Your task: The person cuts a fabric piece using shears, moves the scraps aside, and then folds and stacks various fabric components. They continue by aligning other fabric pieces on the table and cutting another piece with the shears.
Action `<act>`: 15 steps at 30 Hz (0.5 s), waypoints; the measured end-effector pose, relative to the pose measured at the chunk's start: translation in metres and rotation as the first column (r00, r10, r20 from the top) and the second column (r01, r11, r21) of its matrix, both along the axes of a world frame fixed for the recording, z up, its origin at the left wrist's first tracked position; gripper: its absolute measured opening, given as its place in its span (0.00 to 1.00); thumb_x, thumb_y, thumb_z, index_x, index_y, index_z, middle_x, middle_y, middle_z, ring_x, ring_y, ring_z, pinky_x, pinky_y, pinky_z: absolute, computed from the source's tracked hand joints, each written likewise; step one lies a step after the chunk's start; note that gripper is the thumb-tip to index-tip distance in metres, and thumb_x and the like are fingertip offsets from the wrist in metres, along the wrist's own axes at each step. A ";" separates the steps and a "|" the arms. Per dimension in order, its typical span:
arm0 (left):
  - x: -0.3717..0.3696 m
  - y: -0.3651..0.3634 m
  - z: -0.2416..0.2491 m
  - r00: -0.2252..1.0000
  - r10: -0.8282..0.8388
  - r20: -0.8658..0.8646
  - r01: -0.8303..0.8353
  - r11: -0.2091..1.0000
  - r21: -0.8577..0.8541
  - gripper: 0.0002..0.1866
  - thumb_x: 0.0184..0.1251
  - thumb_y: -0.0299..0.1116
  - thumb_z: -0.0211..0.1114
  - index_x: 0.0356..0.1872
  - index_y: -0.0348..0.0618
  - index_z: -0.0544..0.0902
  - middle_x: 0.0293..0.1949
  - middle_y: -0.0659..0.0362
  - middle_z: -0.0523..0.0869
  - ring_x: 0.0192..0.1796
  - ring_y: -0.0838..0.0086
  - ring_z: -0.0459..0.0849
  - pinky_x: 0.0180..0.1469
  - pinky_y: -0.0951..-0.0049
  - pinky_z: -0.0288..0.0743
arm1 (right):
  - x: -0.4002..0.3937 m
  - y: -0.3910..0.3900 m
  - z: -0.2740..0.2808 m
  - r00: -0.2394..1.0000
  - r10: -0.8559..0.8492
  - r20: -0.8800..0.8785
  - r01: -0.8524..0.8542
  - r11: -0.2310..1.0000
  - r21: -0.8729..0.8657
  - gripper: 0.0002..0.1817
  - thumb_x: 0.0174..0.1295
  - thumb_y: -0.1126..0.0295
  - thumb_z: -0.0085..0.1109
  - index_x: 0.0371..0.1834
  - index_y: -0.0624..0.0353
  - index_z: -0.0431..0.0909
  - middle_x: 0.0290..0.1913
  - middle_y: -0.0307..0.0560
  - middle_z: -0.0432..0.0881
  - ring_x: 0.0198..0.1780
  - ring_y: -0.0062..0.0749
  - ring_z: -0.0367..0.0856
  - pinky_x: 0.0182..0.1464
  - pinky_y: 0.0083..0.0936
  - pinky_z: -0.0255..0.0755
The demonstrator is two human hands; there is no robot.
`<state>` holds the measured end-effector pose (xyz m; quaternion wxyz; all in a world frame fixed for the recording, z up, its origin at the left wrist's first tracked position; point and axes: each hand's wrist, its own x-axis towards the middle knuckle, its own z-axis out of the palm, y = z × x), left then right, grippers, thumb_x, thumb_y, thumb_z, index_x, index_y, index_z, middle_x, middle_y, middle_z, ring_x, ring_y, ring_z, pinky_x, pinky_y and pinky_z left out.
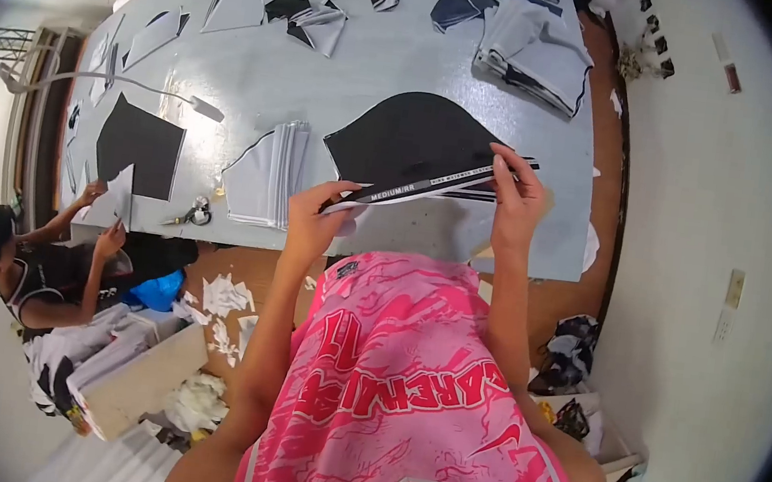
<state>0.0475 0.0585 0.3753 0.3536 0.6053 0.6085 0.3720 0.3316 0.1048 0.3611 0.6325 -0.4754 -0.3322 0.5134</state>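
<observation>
Stretched between my two hands is the edge of a black fabric panel with a white underside; its printed strip [411,189] shows "MEDIUM/RR" in white letters. My left hand [320,217] pinches the strip's left end, thumb on top. Near the other end, my right hand [516,187] grips the strip with the fingers at the upper edge. Just beyond it lies a black panel with a curved top [412,135] on the grey table [369,58]. To the left of my left hand stands a stack of folded white pieces [265,175].
Scissors [192,212] lie near the front edge, left of the white stack. At the left, a person [55,265] holds a white piece beside another black panel [140,146]. Folded fabric piles [533,53] sit at the back right. Scraps [227,297] litter the floor.
</observation>
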 end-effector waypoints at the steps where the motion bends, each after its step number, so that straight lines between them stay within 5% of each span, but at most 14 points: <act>1: -0.003 -0.001 0.002 1.000 -0.006 -0.012 0.006 1.000 -0.010 0.16 0.55 0.16 0.70 0.46 0.38 0.88 0.26 0.57 0.85 0.27 0.79 0.78 0.32 0.77 0.73 | 0.001 -0.003 0.000 1.000 -0.006 -0.012 0.006 1.000 -0.010 0.12 0.72 0.73 0.63 0.55 0.61 0.86 0.45 0.32 0.85 0.35 0.09 0.73 0.37 0.10 0.66; 15: -0.026 -0.020 -0.024 0.997 0.036 0.062 -0.028 0.992 -0.120 0.09 0.59 0.16 0.69 0.38 0.37 0.82 0.28 0.67 0.79 0.31 0.86 0.73 0.33 0.82 0.66 | 0.017 -0.027 -0.015 0.995 -0.064 0.075 0.069 0.995 -0.067 0.14 0.76 0.72 0.57 0.59 0.62 0.84 0.51 0.36 0.84 0.44 0.13 0.78 0.46 0.14 0.73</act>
